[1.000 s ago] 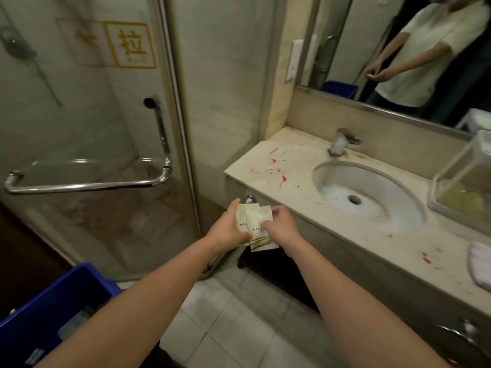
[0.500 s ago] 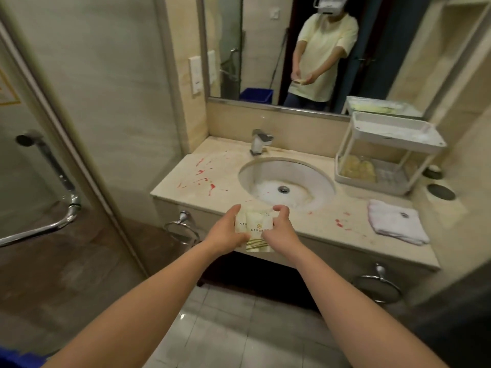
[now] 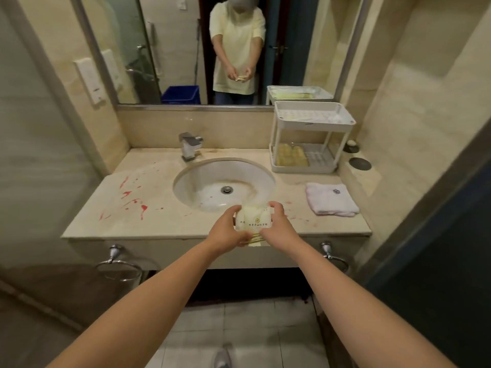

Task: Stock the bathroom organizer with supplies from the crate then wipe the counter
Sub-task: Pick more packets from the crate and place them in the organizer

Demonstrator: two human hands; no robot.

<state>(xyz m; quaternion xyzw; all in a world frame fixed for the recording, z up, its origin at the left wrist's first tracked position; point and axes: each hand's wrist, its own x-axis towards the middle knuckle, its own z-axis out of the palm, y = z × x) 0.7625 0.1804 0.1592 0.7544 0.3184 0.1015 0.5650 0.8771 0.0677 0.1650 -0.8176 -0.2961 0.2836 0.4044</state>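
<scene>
My left hand (image 3: 228,229) and my right hand (image 3: 276,226) together hold a small stack of pale yellow supply packets (image 3: 254,221) with gold print, just above the counter's front edge. The white two-tier organizer (image 3: 308,136) stands at the back right of the counter (image 3: 164,221). Its lower shelf holds several yellow packets on the left, and its upper tray holds flat packets. A folded white towel (image 3: 330,200) lies on the counter to the right of the sink. Red splatter stains (image 3: 132,199) mark the counter left of the sink.
An oval sink (image 3: 223,184) with a chrome faucet (image 3: 190,145) sits mid-counter. The mirror (image 3: 212,49) reflects a person and the blue crate (image 3: 181,94). Two chrome towel rings (image 3: 118,265) hang under the counter. A glass shower wall stands left, a dark door right.
My view has swung right from the shower door to face the sink squarely. Both hands have carried the packets forward over the counter's front edge. The crate has left direct view.
</scene>
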